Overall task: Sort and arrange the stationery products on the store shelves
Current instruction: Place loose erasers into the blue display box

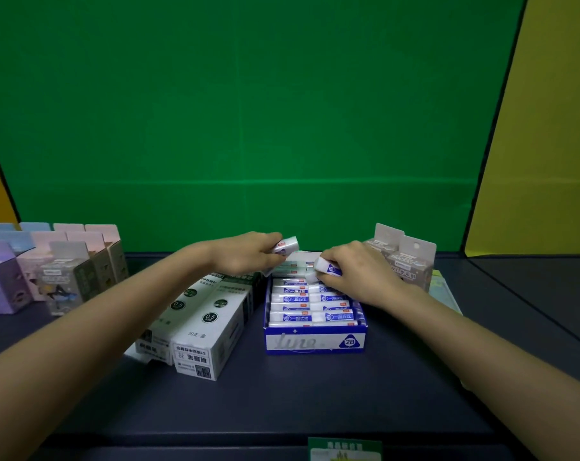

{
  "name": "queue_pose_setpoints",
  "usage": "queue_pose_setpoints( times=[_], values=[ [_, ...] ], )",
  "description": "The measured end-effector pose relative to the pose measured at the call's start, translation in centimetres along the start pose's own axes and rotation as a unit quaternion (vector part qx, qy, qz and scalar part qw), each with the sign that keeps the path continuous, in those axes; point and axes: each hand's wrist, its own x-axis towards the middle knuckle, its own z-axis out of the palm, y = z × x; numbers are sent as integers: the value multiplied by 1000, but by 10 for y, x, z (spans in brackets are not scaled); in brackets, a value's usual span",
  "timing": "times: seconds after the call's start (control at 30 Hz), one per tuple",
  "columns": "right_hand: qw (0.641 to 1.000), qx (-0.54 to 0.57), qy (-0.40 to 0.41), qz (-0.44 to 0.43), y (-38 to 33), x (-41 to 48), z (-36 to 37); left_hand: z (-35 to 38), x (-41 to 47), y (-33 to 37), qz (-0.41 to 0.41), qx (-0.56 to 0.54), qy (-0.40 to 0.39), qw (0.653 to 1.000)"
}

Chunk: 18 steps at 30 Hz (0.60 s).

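Low at the frame's bottom edge, a green price tag (345, 449) sits on the front lip of the dark shelf (282, 394). At middle left, pastel boxes (49, 267) stand in rows. Right of them, white-and-green refill boxes (198, 327) marked 0.5 lie flat on the shelf. Above their far end the left hand (248, 254) has its grip pinched on a white eraser (287, 245), held over the back of the blue display box (315, 342) marked 2B at centre. Rows of sleeved erasers (311, 304) fill that box. The right hand (358, 271), its grip curled round a second eraser (328, 267), is low over the box's rear right. Further right stand grey boxes (405, 261) with hang tabs.
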Motion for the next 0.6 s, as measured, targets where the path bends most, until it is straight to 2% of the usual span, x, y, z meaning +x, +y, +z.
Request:
queue_pose_setpoints(
  times=[0.23, 0.33, 0.5, 0.6],
  values=[
    [998, -44, -35, -19, -1, 1, 0, 0, 3, -1, 17, 19, 5, 1000],
    [998, -29, -49, -26, -1, 2, -4, 0, 3, -3, 22, 4, 13, 1000],
    [1000, 12, -21, -19, 1, 3, -13, 0, 0, -4, 17, -15, 24, 999],
    [997, 39, -71, 12, 0, 4, -18, -2, -3, -5, 16, -22, 40, 999]
  ],
)
